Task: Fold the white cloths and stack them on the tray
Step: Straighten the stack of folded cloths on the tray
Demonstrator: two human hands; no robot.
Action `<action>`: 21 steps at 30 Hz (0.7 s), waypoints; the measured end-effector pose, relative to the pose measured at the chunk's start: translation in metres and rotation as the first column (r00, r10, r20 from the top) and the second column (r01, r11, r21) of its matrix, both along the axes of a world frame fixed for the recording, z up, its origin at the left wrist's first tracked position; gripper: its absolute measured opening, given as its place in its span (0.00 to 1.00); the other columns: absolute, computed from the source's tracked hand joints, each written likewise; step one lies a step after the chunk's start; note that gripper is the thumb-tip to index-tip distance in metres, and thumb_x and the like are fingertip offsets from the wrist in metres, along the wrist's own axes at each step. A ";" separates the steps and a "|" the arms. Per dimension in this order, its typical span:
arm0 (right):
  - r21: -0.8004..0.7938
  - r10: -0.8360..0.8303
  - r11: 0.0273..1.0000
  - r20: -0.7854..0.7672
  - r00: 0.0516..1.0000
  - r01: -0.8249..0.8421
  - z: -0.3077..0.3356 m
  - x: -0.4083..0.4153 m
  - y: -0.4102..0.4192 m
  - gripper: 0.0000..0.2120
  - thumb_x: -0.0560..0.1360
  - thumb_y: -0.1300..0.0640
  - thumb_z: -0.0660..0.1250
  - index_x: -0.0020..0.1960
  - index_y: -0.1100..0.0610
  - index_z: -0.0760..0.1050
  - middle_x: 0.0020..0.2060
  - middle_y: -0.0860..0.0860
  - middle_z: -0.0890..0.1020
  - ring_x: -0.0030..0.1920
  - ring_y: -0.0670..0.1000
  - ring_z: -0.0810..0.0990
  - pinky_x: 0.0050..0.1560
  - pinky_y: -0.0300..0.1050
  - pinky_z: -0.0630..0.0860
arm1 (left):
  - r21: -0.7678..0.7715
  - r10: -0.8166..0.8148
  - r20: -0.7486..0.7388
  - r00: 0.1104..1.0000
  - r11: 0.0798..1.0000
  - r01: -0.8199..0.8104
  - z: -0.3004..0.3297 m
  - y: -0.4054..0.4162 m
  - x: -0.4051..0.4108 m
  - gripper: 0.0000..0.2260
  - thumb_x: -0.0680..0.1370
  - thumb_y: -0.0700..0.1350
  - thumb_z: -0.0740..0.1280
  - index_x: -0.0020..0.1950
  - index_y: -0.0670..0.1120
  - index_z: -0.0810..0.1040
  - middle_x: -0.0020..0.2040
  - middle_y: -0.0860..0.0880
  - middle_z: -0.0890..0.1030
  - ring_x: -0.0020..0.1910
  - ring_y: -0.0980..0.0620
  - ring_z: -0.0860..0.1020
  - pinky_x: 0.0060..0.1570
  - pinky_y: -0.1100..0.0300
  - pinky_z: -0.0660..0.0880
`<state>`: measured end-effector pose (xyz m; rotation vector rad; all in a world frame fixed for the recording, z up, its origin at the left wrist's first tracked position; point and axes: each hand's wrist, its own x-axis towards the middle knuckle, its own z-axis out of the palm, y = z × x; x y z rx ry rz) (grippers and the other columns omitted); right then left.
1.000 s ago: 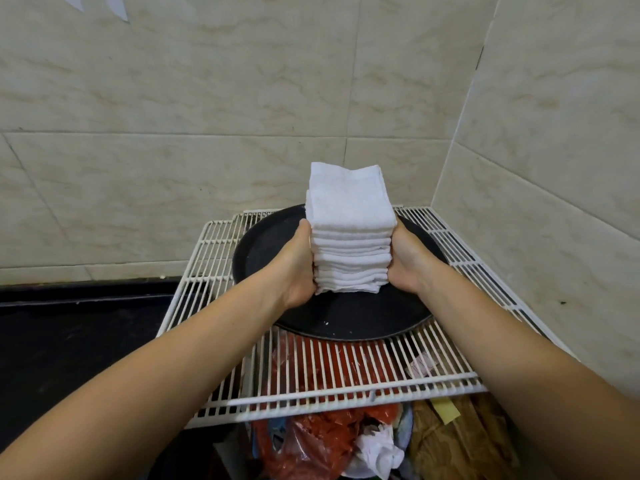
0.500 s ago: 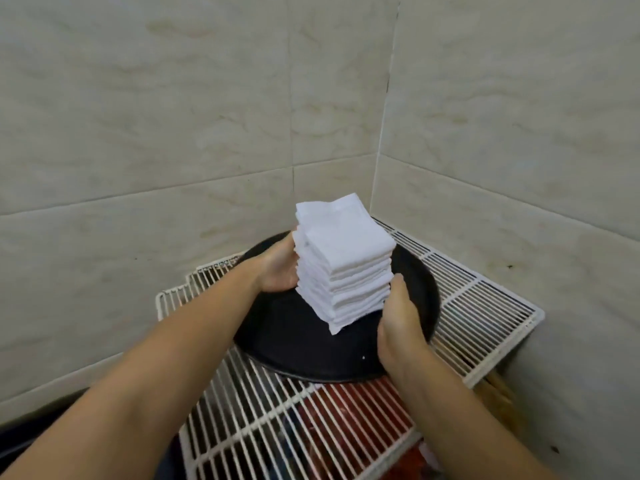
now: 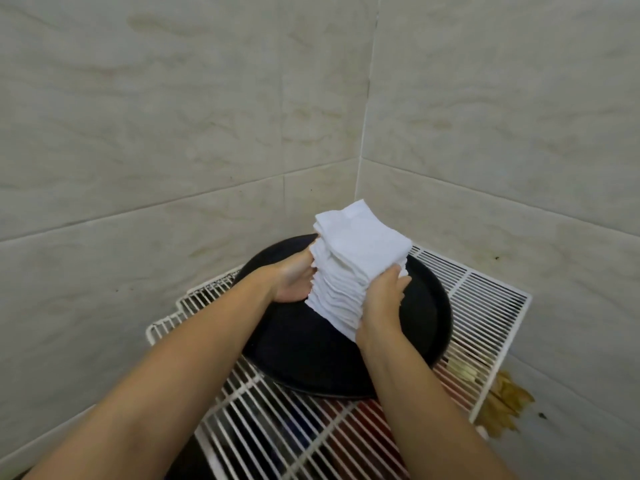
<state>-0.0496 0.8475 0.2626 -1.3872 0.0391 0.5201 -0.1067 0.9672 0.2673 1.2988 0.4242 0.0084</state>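
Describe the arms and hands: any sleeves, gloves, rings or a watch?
Both forearms are bare up to the frame's edge, with no sleeves in view. The left hand and right hand wear no gloves. No watch, bracelet or ring shows on the parts visible; some fingers are hidden behind the cloths.

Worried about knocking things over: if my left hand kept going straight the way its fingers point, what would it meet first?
The left hand already presses the stack of white cloths; pushing on would shove that stack first, probably toward the right hand.
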 end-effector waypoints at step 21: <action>-0.061 0.175 0.984 0.150 0.973 -0.168 -0.002 0.048 -0.012 0.34 0.75 0.33 0.44 0.78 0.46 0.48 0.77 0.48 0.54 0.76 0.53 0.56 0.75 0.57 0.55 | -0.062 0.233 0.066 0.970 0.971 -0.229 -0.005 -0.007 -0.010 0.30 0.80 0.64 0.45 0.64 0.45 0.76 0.63 0.44 0.78 0.63 0.48 0.75 0.65 0.52 0.68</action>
